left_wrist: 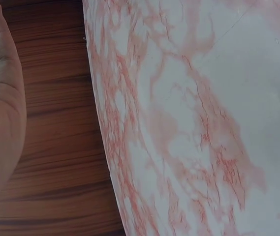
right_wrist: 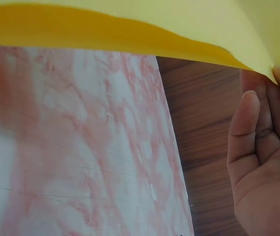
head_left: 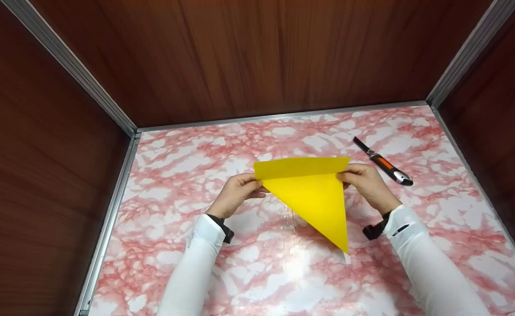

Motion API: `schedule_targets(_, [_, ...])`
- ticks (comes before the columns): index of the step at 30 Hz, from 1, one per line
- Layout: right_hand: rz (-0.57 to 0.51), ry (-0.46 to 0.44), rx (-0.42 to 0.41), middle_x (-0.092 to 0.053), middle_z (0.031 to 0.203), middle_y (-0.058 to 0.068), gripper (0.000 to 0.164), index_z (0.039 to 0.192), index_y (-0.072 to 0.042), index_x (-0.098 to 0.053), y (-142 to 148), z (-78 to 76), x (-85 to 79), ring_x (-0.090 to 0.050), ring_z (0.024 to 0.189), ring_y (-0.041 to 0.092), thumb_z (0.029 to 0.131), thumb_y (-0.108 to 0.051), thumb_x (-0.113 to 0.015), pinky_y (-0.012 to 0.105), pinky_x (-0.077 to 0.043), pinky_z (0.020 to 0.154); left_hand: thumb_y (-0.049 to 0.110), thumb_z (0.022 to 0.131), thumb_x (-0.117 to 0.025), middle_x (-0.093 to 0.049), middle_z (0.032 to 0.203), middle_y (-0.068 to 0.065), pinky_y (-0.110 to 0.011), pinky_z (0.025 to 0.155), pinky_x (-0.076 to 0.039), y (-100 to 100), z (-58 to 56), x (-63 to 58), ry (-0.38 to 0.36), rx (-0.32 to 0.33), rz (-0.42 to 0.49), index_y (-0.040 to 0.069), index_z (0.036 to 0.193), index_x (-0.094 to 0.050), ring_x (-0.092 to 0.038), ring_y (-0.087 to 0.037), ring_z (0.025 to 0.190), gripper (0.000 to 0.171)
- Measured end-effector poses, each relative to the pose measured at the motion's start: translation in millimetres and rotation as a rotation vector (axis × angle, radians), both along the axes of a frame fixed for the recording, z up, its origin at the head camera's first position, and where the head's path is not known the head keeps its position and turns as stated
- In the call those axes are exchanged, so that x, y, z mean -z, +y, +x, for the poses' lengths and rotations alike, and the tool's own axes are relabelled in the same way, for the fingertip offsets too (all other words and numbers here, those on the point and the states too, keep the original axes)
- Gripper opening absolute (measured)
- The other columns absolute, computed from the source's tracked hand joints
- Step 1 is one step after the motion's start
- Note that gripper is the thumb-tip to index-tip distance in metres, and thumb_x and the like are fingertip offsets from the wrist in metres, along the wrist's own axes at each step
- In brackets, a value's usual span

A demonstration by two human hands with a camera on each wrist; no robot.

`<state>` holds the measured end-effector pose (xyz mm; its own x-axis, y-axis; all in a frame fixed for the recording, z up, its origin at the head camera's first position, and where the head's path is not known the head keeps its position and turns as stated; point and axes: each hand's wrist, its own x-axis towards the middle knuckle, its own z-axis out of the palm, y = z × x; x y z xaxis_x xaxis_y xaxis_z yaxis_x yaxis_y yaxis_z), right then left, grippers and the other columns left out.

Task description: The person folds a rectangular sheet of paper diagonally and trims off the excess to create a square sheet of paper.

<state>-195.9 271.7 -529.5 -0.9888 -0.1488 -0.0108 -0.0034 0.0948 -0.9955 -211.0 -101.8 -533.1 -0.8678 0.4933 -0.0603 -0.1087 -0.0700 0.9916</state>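
Note:
A yellow sheet of paper (head_left: pixel 316 197) is held up between both hands in the head view. It has a triangular lower part and a darker strip along the top, with a crease between them. My left hand (head_left: pixel 239 192) pinches the paper at its upper left corner. At the upper right edge my right hand (head_left: pixel 368 184) pinches it between thumb and fingers. In the right wrist view the paper (right_wrist: pixel 130 34) curves across the top, and the right hand's other fingers (right_wrist: pixel 245 123) lie behind it. Only a sliver of paper shows in the left wrist view, beside the left hand (left_wrist: pixel 2 93).
A box cutter (head_left: pixel 384 164) with a black and orange handle lies on the table, just beyond my right hand. The red and white marbled tabletop (head_left: pixel 174 245) is bounded by brown wood-grain panels (head_left: pixel 257 61) with grey metal edging at the back and sides.

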Motion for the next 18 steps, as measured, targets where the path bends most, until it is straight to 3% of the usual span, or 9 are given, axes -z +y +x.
schedule_targets(9, [-0.056, 0.004, 0.024, -0.075, 0.091, 0.008, 0.023, 0.113, 0.006, -0.074, -1.7, -3.6, -2.8, -0.066, 0.076, 0.019, 0.096, -0.009, -0.072, 0.031, -0.057, 0.074, 0.018, 0.104, -0.062, -0.072, 0.118, -0.018, -0.043, 0.094, -0.055, 1.4, -4.2, 0.2, -0.009, -0.004, 0.017, 0.002, 0.132, -0.068, -0.071, -0.032, 0.109, 0.033])
schedule_targets(15, [-0.067, 0.012, 0.016, -0.075, 0.112, 0.009, 0.033, 0.121, 0.007, -0.072, -2.4, -3.3, -0.9, -0.069, 0.091, 0.021, 0.100, -0.019, -0.068, 0.029, -0.058, 0.080, 0.011, 0.106, -0.055, -0.071, 0.120, -0.020, -0.043, 0.094, -0.055, 1.9, -3.7, 1.4, 0.000, -0.017, 0.023, 0.001, 0.130, -0.069, -0.071, -0.031, 0.107, 0.029])
schedule_targets(18, [-0.100, 0.019, 0.001, -0.074, 0.114, 0.011, 0.032, 0.120, 0.007, -0.072, -2.4, -1.9, 0.9, -0.069, 0.097, 0.023, 0.102, -0.018, -0.066, 0.030, -0.058, 0.085, 0.007, 0.106, -0.052, -0.068, 0.126, -0.018, -0.043, 0.094, -0.055, 1.8, -2.6, 1.3, 0.018, -0.029, 0.026, 0.001, 0.128, -0.071, -0.070, -0.031, 0.109, 0.029])
